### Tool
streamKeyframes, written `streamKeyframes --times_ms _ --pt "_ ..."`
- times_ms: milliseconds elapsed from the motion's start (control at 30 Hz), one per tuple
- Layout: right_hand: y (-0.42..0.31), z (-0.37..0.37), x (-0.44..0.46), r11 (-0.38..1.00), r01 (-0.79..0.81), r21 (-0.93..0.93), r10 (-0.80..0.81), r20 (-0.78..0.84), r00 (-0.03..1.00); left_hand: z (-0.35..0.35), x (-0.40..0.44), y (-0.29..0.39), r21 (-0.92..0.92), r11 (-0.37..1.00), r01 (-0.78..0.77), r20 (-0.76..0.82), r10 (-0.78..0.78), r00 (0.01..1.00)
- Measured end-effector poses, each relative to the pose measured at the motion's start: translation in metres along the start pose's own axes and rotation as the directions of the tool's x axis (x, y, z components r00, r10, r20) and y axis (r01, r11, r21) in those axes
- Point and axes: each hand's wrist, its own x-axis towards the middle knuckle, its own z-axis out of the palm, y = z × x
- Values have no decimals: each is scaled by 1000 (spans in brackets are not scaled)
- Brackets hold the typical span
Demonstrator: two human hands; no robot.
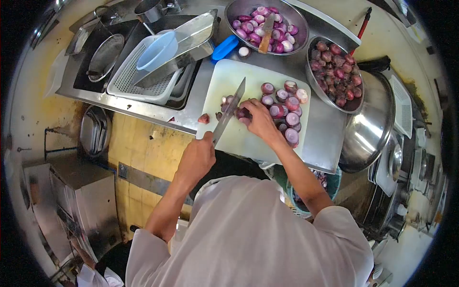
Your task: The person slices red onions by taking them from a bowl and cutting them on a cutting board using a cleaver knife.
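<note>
Left hand [197, 157]: knife [230, 111] gripped by its handle. Right hand [260, 119]: onion [242, 114] pinched on chopping board [224, 74], apparently steadied for the blade. Cut onions [291, 136]: grouped rightward, seemingly kept off the cutting spot. Beyond: peeled-onion bowl [300, 20], unpeeled-onion bowl [319, 90], both placed near.

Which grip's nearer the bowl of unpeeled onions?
Right grip: over the cutting board, left of the bowl. Left grip is farther, by the board's near-left corner, on the knife.

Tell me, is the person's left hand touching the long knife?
Touching. The head view shows the left hand closed around the handle end of the long knife.
</note>
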Motion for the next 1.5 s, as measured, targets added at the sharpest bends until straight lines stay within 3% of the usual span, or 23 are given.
streamKeyframes --times_ms 67,300,367,533,600,733,800,933,1000,1100,1267,1500 --pt "-4 -3 0 1000 -19 -1 19 9 1000 -8 -10 7 10 998 68 84 -68 994" --pt "-3 -1 -3 1000 12 23 -12 11 1000 14 -1 10 -29 995 94 147 -89 985" --pt "-4 -2 -3 1000 3 17 -3 11 1000 50 24 -6 23 1000 -13 29 12 999" --pt "-3 -1 -12 998 53 23 -52 -30 998 95 71 -29 -79 997 -28 -58 24 998" --pt "1 0 -17 993 -59 -102 61 18 998 91 67 -32 -99 995 -24 -66 18 998" --pt "0 -4 -15 979 -188 -81 192 51 980 73 41 -44 -74 997 15 -26 -17 1000" --pt "2 -1 -12 923 -112 369 157 -93 983 74 33 -47 -75 997 33 -11 -34 999" --pt "8 5 -14 931 -99 352 137 -85 987 63 29 -39 -109 994 18 -38 -22 999" --pt "18 10 -19 985 -82 151 91 -48 995 51 26 -28 -118 993 3 -55 -10 998" --pt "15 10 -21 983 -67 172 81 -76 994 25 16 -6 -138 990 20 -94 -34 995" --pt "-3 4 -18 995 -67 79 75 -91 993 3 -1 3 33 999 32 42 -33 999" --pt "-9 4 -15 994 -83 65 88 -90 992 -17 -18 13 70 995 76 100 -83 992"
